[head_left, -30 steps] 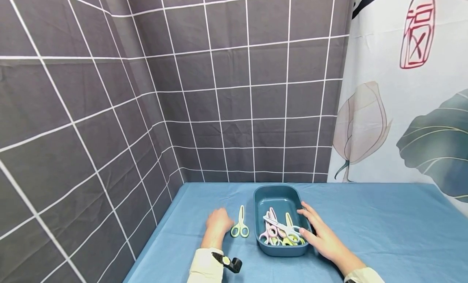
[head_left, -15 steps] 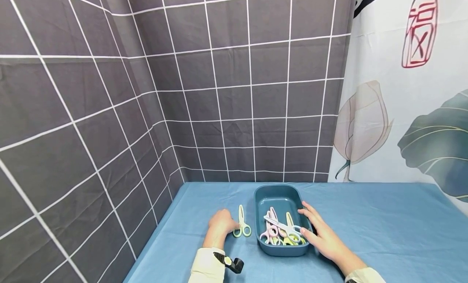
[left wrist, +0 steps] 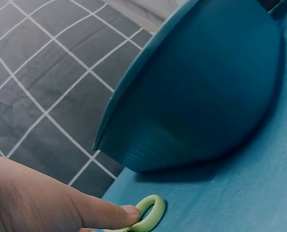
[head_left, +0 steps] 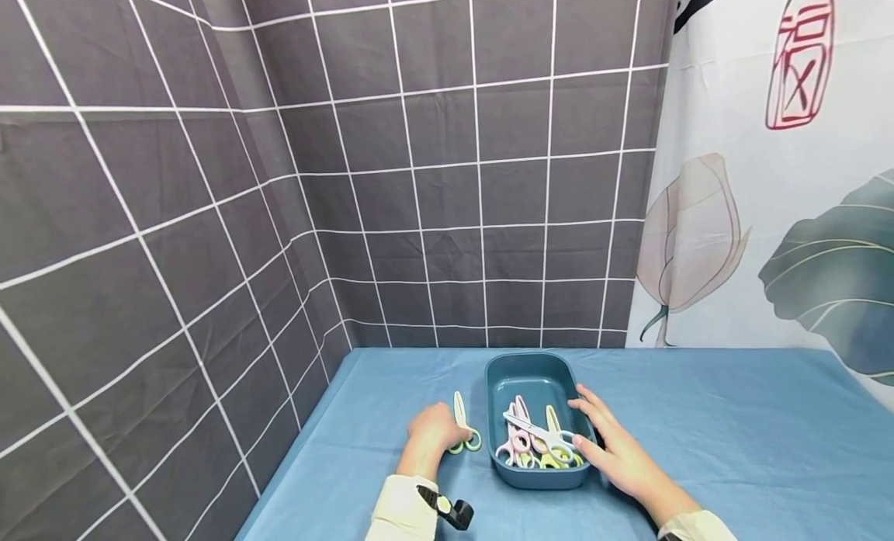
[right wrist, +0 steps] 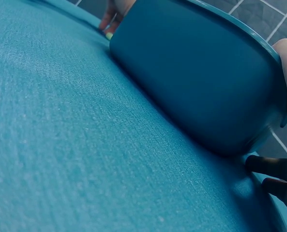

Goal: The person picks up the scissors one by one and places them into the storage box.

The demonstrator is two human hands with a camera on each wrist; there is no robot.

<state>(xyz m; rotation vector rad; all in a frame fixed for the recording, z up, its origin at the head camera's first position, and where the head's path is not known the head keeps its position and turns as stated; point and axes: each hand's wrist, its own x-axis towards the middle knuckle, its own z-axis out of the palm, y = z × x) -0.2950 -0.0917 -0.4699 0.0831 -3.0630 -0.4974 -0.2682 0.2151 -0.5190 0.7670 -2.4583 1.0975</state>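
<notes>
In the head view my left hand is at the light green scissors, which lie on the table left of the box with blades pointing away. Its thumb lies on a green handle ring in the left wrist view, and the hand pinches the scissors there; the other fingers are mostly hidden. My right hand rests along the right side of the blue box, fingers extended, touching its rim and outer wall. Inside, towards the near end, several scissors lie in a pile: white scissors on top, pink scissors and yellow-green ones.
A blue cloth covers the table. Behind and to the left hangs a dark grey curtain with white grid lines. A white printed curtain hangs at the back right. A black wrist camera sits on the left sleeve.
My left hand has moved right onto the green scissors' handles. The scissors have turned slightly, their handles shifting right towards the box. My right hand and the box have stayed in place.
</notes>
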